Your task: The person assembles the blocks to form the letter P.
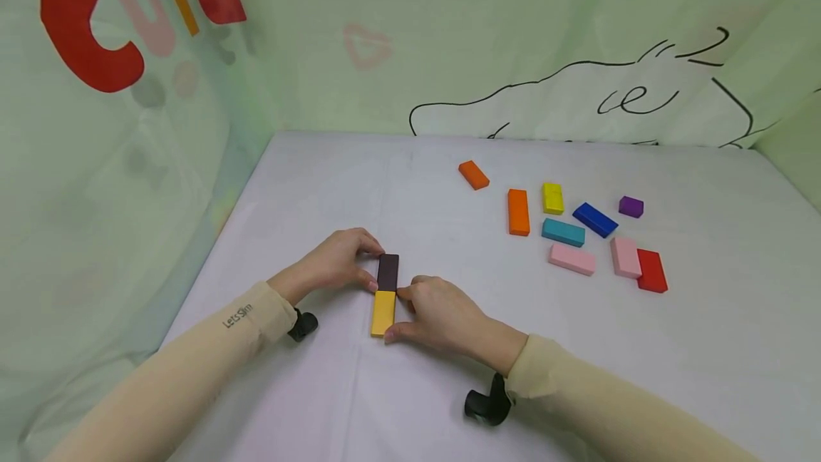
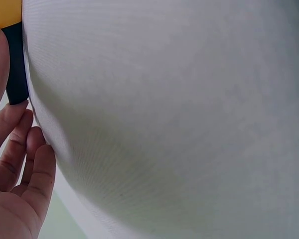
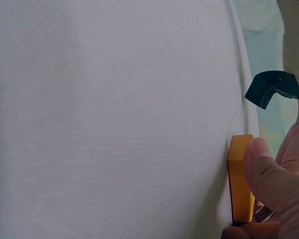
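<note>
Two blocks lie end to end in line on the table: a dark brown block at the far end and a yellow-orange block at the near end. My left hand holds the dark one, thumb on its left side and a fingertip at its far end. In the left wrist view, that fingertip meets the end of the dark block. My right hand grips the yellow-orange block, its thumb at the near end and its index finger by the joint. The right wrist view shows this thumb against the yellow-orange block.
Loose blocks lie to the right on the white table: two orange, a yellow, a teal, a blue, a purple, two pink and a red. Curtains surround the table.
</note>
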`<state>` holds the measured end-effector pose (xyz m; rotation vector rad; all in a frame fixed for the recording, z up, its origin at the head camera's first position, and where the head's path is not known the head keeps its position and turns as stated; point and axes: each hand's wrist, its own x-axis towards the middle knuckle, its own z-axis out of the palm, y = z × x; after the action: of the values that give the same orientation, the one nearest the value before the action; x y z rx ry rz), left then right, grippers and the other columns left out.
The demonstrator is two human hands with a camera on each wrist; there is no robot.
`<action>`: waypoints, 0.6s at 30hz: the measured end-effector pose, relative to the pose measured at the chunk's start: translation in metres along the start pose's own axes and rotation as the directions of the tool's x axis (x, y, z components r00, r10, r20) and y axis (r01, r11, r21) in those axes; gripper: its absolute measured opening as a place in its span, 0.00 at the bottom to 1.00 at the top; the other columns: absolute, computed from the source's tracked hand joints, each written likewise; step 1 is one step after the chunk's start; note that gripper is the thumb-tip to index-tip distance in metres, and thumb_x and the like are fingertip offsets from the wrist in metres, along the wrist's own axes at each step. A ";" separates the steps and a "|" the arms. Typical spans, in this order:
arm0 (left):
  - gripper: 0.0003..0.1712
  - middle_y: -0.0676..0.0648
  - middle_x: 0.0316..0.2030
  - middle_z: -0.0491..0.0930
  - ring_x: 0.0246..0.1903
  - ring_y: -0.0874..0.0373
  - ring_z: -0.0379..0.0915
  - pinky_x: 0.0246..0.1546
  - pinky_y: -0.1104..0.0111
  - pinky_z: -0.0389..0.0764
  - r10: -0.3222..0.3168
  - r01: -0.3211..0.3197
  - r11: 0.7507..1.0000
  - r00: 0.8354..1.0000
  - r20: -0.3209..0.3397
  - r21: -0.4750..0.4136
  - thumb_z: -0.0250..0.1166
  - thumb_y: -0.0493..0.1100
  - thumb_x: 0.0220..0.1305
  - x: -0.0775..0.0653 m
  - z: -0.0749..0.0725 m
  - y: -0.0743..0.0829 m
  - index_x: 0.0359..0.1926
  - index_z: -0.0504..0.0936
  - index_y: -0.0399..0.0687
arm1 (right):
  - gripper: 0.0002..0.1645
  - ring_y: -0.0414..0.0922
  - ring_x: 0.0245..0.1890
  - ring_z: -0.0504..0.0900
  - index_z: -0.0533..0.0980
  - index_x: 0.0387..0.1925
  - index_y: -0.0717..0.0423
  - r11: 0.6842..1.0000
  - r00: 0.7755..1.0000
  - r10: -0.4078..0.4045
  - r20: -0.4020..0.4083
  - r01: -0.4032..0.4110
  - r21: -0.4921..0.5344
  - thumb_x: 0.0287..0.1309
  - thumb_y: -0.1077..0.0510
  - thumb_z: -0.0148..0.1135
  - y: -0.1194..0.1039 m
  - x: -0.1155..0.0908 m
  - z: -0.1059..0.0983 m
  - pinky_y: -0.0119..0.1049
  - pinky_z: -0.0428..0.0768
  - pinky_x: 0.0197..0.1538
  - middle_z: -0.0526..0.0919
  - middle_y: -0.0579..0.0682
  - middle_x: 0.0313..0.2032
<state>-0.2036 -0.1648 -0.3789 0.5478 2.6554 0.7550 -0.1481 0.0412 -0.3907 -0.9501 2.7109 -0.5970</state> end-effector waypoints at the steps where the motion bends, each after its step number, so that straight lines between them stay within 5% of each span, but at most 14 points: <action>1: 0.31 0.42 0.56 0.84 0.61 0.46 0.77 0.68 0.55 0.74 -0.001 0.001 1.000 1.000 0.000 -0.001 0.82 0.39 0.48 0.000 0.000 0.000 0.56 0.85 0.37 | 0.34 0.41 0.27 0.71 0.85 0.46 0.64 1.000 1.000 -0.001 0.001 0.001 -0.001 0.47 0.41 0.81 0.000 0.000 0.000 0.32 0.70 0.31 0.78 0.47 0.25; 18: 0.31 0.42 0.56 0.84 0.61 0.46 0.77 0.67 0.56 0.74 -0.005 0.005 1.000 1.000 -0.002 0.002 0.82 0.39 0.48 -0.001 0.000 0.001 0.55 0.85 0.38 | 0.32 0.42 0.25 0.70 0.85 0.43 0.63 1.000 1.000 0.018 0.015 -0.018 0.012 0.46 0.41 0.82 -0.001 0.000 0.000 0.31 0.67 0.29 0.73 0.46 0.23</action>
<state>-0.2026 -0.1646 -0.3778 0.5413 2.6588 0.7520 -0.1483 0.0405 -0.3899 -0.9226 2.6967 -0.6007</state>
